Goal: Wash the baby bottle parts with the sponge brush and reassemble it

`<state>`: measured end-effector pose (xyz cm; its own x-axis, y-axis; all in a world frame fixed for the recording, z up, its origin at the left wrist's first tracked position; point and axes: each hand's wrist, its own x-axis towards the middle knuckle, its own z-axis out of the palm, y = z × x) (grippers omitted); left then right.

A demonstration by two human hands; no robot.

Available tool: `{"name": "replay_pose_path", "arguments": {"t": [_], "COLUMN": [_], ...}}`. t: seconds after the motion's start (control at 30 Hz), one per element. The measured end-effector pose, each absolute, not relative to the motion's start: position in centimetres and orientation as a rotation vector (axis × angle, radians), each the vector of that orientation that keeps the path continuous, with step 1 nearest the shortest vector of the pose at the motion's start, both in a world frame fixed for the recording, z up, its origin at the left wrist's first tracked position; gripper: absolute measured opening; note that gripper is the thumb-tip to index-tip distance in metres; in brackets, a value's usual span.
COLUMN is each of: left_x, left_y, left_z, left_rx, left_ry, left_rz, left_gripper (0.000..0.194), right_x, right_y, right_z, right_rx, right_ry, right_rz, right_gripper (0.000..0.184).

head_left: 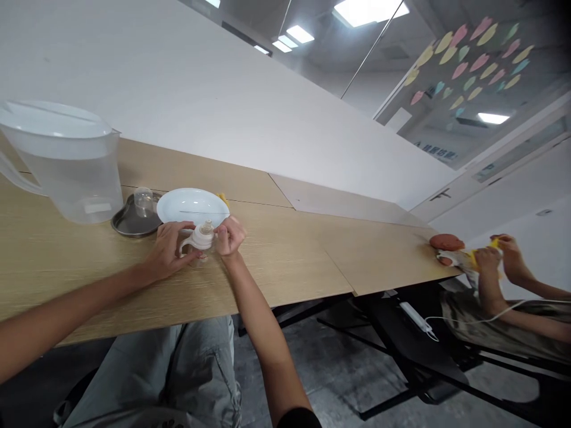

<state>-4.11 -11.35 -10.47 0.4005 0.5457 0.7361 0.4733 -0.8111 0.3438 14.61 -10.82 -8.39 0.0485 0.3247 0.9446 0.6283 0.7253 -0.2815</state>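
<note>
Black sleeve cloth (298,418) and creased grey trousers (200,362) lie nearest the viewer, below both hands. Between the hands, at the near side of a glossy white bowl (194,201), a feeding bottle (203,239) stands roughly upright over the wood-grained tabletop (285,255). Its parts are a pale ribbed collar, a curved handle (184,242) on the left-hand side, a clear lower body and a translucent teat (206,224). The left hand (167,246) is closed around the bottle's left side, thumb low and forefinger high. The right hand (231,236) is curled into a loose fist, its fingertips against the collar's right side; whether they pinch anything cannot be told. Judged by appearance, the bottle is light and stiff, with a soft, pliable teat and a smooth body liable to slip if wet; the handle and ribbed collar offer the surest hold. Beyond the left hand lies a shiny, curved metal tray (122,224) bearing a clear, thin-walled cup (143,203). Farther left stands a large translucent pitcher (82,178), probably rigid plastic, with a smooth white lid (53,122).
</note>
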Motion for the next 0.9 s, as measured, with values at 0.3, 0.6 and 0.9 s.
{"name": "replay_pose_path", "arguments": {"t": [0.3,0.6,0.9], "left_x": [-4.3,-4.5,-4.1], "left_y": [-11.5,-11.4,-11.5], "left_z": [-9.8,-10.0,-9.6], "left_rx": [2.645,2.584,2.563], "left_ry": [0.871,0.837,0.929], "left_rz": [1.242,1.285,1.228], "left_gripper": [0.049,0.056,0.052], "right_x": [14.1,13.4,13.0], "right_y": [-11.3,-11.8,-11.8], "right_z": [-9.2,-9.3,-8.5], "right_rx": [-0.574,-0.576,-0.776], "right_ry": [-1.802,-1.877,-1.356], "right_rz": [-0.51,-0.478,-0.338], "right_gripper": [0.042,0.034,0.035]}}
